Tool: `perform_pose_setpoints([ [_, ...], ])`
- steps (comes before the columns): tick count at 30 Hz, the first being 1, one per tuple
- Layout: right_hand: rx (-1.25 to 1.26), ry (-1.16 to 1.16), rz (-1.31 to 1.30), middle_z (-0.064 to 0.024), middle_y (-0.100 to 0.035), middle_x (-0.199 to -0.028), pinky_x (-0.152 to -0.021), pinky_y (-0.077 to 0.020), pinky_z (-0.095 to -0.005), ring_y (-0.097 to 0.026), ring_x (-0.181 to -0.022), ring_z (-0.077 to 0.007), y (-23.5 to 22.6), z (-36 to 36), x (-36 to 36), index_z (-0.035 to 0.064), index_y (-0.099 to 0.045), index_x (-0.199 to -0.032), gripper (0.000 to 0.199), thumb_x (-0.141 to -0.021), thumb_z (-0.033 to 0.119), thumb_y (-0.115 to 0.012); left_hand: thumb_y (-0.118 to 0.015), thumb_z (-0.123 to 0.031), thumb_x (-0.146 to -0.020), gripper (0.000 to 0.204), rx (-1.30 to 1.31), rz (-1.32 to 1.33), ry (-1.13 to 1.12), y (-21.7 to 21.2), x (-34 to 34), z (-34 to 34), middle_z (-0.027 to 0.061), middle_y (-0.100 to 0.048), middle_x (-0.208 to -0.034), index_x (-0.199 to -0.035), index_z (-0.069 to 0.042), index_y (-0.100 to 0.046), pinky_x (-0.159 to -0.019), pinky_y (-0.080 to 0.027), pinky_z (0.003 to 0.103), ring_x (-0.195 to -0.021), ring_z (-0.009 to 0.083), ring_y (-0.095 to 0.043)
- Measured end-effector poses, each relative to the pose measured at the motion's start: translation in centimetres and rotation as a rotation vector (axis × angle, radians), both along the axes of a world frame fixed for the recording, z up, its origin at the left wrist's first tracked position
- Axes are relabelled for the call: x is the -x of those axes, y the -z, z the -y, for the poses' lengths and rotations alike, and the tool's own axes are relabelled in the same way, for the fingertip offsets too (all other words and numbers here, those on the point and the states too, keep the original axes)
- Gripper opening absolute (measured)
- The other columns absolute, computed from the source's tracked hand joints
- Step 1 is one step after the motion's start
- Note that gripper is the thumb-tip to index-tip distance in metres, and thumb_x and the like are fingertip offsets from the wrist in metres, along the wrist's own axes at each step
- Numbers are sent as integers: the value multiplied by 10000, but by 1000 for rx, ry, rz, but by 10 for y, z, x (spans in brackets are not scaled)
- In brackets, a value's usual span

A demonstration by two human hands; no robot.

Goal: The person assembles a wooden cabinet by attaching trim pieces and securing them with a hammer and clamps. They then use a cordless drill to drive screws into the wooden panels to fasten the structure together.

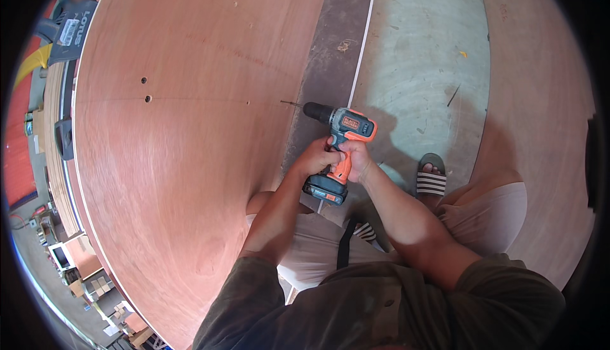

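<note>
Both hands, the left hand (pixel 316 158) and right hand (pixel 357 159), clench a cordless drill (pixel 337 140), its bit (pixel 291 103) pointing left, tip just short of the plywood sheet's (pixel 178 159) edge.

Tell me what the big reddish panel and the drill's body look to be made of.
Reddish panel: apparently plywood with a smooth, matte veneer face; fine wood grain shows and small holes are drilled through it.
Cordless drill: likely moulded plastic housing, orange and dark teal, slightly glossy; the bit at its tip looks like thin dark metal.
</note>
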State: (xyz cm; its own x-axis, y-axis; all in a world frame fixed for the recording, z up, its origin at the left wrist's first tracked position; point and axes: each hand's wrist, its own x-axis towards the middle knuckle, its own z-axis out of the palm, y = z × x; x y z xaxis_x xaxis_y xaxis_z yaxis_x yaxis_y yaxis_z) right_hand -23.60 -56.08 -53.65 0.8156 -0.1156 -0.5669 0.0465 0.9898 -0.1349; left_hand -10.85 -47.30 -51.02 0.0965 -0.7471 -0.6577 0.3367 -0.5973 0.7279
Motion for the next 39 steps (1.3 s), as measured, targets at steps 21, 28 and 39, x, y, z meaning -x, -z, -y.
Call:
perform_pose_setpoints([
  [21, 65, -111, -106, -67, -551, -662, -482, -483, -341, -528, -498, -190, -20, 18, -19, 32, -586, -956, 183, -787, 94, -554, -664, -118, -816, 231, 44, -85, -133, -6, -7, 2, 8, -585, -738, -1014, -57, -560, -602, -478, 250, -610, 97, -570],
  [28, 64, -131, -106, -58, -532, -629, -480, -472, -339, -524, -496, -189, -20, 15, -27, 40, -567, -948, 164, -798, 103, -562, -706, -235, -802, 402, 64, -78, -95, 13, -17, -10, -19, -574, -793, -1135, -79, -545, -588, -464, 223, -659, 75, -567],
  [39, 40, -118, -86, -47, -511, -602, -489, -460, -341, -510, -493, -185, -15, 12, -28, 59, -547, -905, 120, -799, 112, -567, -699, -258, -807, 372, 30, -48, -77, 20, -20, -12, -23, -577, -800, -1097, -89, -539, -546, -451, 220, -642, 68, -566],
])
